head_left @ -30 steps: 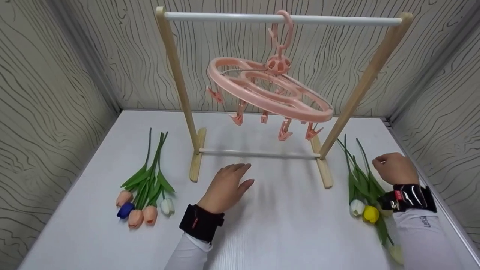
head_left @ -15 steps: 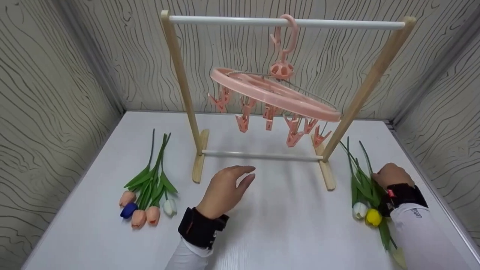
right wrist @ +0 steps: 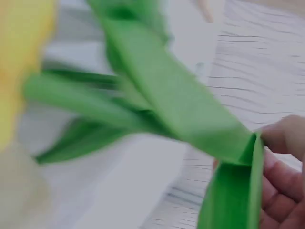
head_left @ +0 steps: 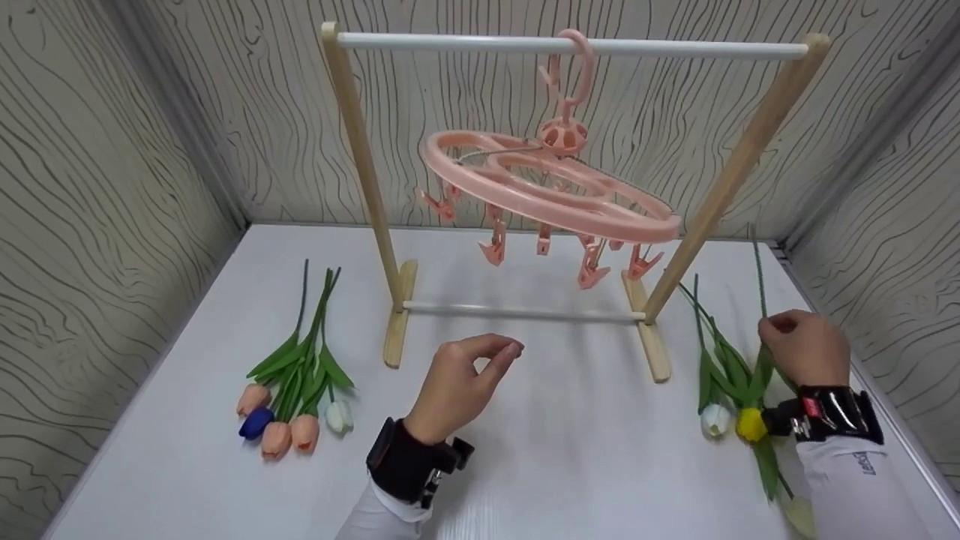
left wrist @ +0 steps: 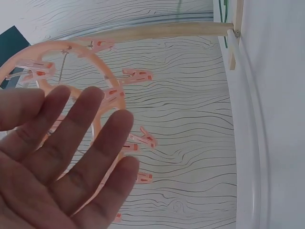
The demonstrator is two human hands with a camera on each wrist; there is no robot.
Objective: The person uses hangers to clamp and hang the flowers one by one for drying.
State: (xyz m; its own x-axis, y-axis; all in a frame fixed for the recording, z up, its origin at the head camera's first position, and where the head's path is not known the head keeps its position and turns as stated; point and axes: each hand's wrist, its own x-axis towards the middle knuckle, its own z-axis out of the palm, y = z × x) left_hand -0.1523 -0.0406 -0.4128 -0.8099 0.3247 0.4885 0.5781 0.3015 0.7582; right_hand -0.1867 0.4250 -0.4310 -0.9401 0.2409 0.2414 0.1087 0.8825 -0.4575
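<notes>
My right hand (head_left: 808, 346) pinches the stem of a yellow artificial tulip (head_left: 751, 425) on the right; the stem end sticks up past the fingers. Up close in the right wrist view, the yellow bloom (right wrist: 21, 62) is blurred at the left, and thumb and fingers hold the stem where the green leaves (right wrist: 176, 95) fold. A white tulip (head_left: 717, 421) lies beside it, and a pale one (head_left: 799, 516) is partly covered by the sleeve. Near the middle, my left hand (head_left: 452, 386) hovers over the table, fingers loosely bent, holding nothing.
A wooden rack (head_left: 360, 150) with a white top bar carries a pink clip hanger (head_left: 547, 187), tilted down to the right, its clips dangling. At left lies a bunch of tulips: several peach blooms (head_left: 275, 440), a blue one (head_left: 256, 423) and a white one (head_left: 339, 415). Patterned walls enclose the table.
My right hand reached down into the right-hand flowers, took the yellow tulip's stem and raised its end. The hanger swings slightly. My left thumb and index finger drew closer together.
</notes>
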